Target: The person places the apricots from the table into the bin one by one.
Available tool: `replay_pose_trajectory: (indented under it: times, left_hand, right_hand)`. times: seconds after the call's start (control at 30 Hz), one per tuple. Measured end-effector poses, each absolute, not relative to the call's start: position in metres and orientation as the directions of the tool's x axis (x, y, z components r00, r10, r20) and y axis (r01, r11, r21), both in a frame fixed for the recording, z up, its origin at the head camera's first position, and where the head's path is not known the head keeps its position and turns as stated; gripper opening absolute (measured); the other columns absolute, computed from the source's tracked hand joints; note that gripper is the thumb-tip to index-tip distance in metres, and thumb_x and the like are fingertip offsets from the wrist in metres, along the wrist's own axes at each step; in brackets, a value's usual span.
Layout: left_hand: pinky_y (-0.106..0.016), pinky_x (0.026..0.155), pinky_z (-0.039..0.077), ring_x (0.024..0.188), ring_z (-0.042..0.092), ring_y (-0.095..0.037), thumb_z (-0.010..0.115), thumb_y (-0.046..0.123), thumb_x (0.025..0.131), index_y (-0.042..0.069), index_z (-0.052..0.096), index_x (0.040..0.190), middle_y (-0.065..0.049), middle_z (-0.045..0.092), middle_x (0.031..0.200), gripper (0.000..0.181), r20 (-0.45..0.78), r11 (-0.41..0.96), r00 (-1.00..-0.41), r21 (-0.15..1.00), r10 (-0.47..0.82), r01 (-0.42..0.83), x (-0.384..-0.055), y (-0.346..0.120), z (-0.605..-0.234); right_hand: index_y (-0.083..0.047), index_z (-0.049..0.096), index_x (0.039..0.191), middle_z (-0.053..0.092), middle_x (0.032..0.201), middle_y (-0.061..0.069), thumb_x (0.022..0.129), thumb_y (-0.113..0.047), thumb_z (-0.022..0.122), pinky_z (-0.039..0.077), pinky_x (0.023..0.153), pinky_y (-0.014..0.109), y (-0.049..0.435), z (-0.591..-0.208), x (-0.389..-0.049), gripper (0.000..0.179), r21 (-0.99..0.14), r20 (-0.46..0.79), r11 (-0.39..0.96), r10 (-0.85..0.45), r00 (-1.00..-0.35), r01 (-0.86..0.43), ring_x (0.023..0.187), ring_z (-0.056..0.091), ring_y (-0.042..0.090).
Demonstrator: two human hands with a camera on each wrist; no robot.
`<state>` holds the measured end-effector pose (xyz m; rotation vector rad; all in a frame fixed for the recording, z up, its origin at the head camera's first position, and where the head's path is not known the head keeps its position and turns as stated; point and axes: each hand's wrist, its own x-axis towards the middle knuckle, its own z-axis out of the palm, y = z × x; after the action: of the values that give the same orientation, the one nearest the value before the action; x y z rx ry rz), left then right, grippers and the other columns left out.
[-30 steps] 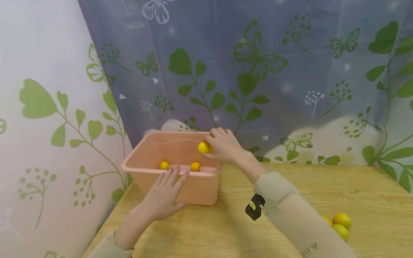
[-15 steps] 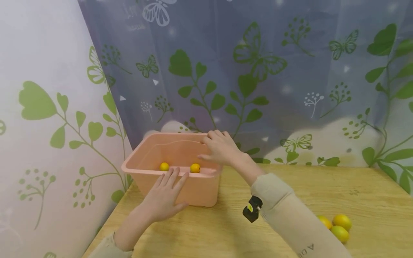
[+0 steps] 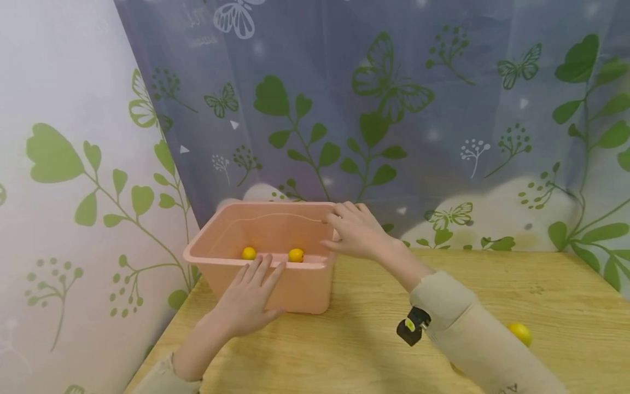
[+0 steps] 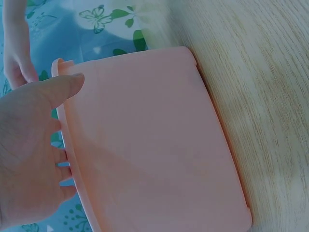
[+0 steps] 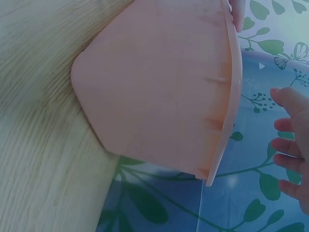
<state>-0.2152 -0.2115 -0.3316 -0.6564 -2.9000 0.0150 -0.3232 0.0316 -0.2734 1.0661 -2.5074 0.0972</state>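
Note:
A pink plastic bin (image 3: pixel 300 287) stands on the table with two lemons visible inside, one lemon (image 3: pixel 249 253) on the left and another lemon (image 3: pixel 296 255) on the right. Its front wall hides part of the floor. My left hand (image 3: pixel 248 301) rests on the front rim with straight fingers; in the left wrist view its thumb (image 4: pixel 67 89) lies against the outer wall. Over the bin's right rim hovers my right hand (image 3: pixel 356 230), holding nothing, its fingers loosely bent and spread. The right wrist view shows that hand (image 5: pixel 297 140) apart from the bin's rim (image 5: pixel 235 92).
A lemon (image 3: pixel 520 334) lies on the wooden table (image 3: pixel 384 339) at the right, partly behind my right sleeve (image 3: pixel 484 328). A small black device (image 3: pixel 412 326) is on the right wrist. A curtain with leaves and butterflies (image 3: pixel 394 82) hangs close behind the bin.
My right hand let go of a lemon over the bin and has drawn back right to the rim. That lemon is out of sight. The right sleeve now covers more of the table lemons.

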Motion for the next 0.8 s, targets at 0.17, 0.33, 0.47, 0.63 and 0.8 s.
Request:
replay_pose_trajectory:
  times: [0.17, 0.33, 0.47, 0.63, 0.8]
  left_hand:
    - [-0.053, 0.110, 0.012, 0.137, 0.010, -0.040, 0.060, 0.042, 0.088, 0.002, 0.024, 0.146, -0.026, 0.014, 0.149, 0.079, 0.159, 0.903, -0.889, -0.044, 0.429, 0.428, -0.214, -0.211, -0.330]
    - [-0.052, 0.110, 0.013, 0.137, 0.010, -0.040, 0.058, 0.043, 0.088, 0.002, 0.023, 0.146, -0.026, 0.014, 0.150, 0.079, 0.151, 0.905, -0.892, -0.050, 0.426, 0.423, -0.214, -0.211, -0.330]
    - [-0.053, 0.110, 0.013, 0.137, 0.010, -0.040, 0.057, 0.044, 0.088, 0.003, 0.023, 0.146, -0.026, 0.014, 0.150, 0.079, 0.143, 0.907, -0.896, -0.051, 0.420, 0.417, -0.213, -0.210, -0.329]
    - [-0.052, 0.110, 0.013, 0.137, 0.010, -0.040, 0.058, 0.043, 0.088, 0.003, 0.023, 0.146, -0.026, 0.014, 0.150, 0.079, 0.147, 0.906, -0.894, -0.052, 0.422, 0.419, -0.213, -0.210, -0.328]
    - [-0.053, 0.110, 0.014, 0.137, 0.011, -0.041, 0.058, 0.043, 0.088, 0.002, 0.023, 0.146, -0.026, 0.015, 0.149, 0.079, 0.150, 0.903, -0.891, -0.054, 0.429, 0.426, -0.212, -0.209, -0.327]
  right_hand:
    - [-0.013, 0.063, 0.113, 0.054, 0.101, 0.003, 0.085, -0.041, 0.064, 0.038, 0.089, 0.044, 0.054, -0.281, -0.317, 0.039, 0.095, 0.440, 0.678, -0.685, -0.580, -0.729, 0.100, 0.049, 0.024]
    - [-0.012, 0.063, 0.111, 0.055, 0.099, 0.003, 0.084, -0.040, 0.066, 0.039, 0.085, 0.044, 0.075, -0.290, -0.309, 0.039, 0.102, 0.473, 0.654, -0.695, -0.542, -0.750, 0.098, 0.049, 0.024]
    - [-0.009, 0.063, 0.108, 0.055, 0.098, 0.005, 0.082, -0.038, 0.069, 0.040, 0.085, 0.045, 0.091, -0.296, -0.304, 0.039, 0.122, 0.505, 0.631, -0.704, -0.500, -0.766, 0.097, 0.050, 0.026]
    - [-0.007, 0.063, 0.104, 0.055, 0.095, 0.006, 0.080, -0.035, 0.071, 0.040, 0.083, 0.046, 0.111, -0.307, -0.302, 0.038, 0.142, 0.541, 0.623, -0.699, -0.467, -0.769, 0.095, 0.050, 0.027]
    - [-0.005, 0.062, 0.103, 0.056, 0.094, 0.006, 0.077, -0.033, 0.072, 0.041, 0.078, 0.044, 0.131, -0.320, -0.299, 0.039, 0.143, 0.580, 0.635, -0.676, -0.456, -0.759, 0.092, 0.051, 0.027]
